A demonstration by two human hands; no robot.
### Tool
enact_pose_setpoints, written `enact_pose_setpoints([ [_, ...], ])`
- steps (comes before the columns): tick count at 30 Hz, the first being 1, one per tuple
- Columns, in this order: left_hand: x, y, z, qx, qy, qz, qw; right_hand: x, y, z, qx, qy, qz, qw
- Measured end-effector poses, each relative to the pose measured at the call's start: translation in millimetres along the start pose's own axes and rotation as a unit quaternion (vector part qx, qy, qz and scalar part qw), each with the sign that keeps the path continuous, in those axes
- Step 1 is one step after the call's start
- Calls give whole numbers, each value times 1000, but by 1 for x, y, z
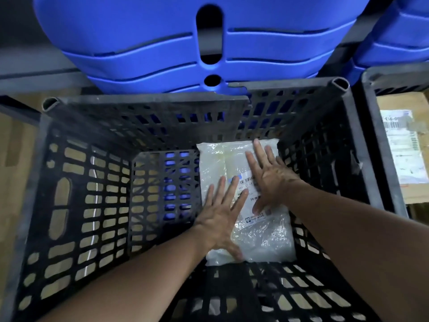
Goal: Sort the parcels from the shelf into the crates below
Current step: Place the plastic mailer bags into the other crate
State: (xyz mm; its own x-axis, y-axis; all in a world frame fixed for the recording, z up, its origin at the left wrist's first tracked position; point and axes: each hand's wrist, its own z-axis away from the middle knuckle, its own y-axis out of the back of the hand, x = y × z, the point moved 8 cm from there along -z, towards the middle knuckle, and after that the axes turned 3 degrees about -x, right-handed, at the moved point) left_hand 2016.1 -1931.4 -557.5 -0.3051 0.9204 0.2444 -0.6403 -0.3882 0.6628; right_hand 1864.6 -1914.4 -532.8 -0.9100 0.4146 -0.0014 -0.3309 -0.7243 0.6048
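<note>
The parcel [267, 235] lies flat on the crate [144, 102] floor, directly under both palms. The left hand [222, 219] and right hand [270, 180] press it with straight fingers, grip wide and clasping nothing, probably to seat it flat.

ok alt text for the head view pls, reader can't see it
The left hand and right hand lie flat, fingers spread, on a white plastic-wrapped parcel at the bottom of a deep black lattice crate. Stacked blue plastic containers sit above it.
</note>
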Motion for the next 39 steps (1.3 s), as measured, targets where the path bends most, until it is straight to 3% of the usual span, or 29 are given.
enact_pose_setpoints([
  [5,-5,6,2,20,-26,17,999,-3,-15,18,-22,23,-47,998],
  [9,-34,42,-11,60,-19,-15,998,-17,-52,39,-59,19,25,998],
  [16,-57,52,-33,63,-38,-40,997,-24,-78,52,-23,-13,64,998],
  [21,-46,73,-33,118,-71,-169,976,-24,-81,54,4,-3,12,1000],
  [24,-68,88,-40,93,-114,-137,980,-25,-84,54,30,-20,-6,999],
  [34,-77,65,-31,40,-126,-169,977,-20,-80,57,-15,-96,-1,995],
  [39,-47,70,-49,48,-143,-121,981,-16,-63,66,-10,-72,43,996],
])
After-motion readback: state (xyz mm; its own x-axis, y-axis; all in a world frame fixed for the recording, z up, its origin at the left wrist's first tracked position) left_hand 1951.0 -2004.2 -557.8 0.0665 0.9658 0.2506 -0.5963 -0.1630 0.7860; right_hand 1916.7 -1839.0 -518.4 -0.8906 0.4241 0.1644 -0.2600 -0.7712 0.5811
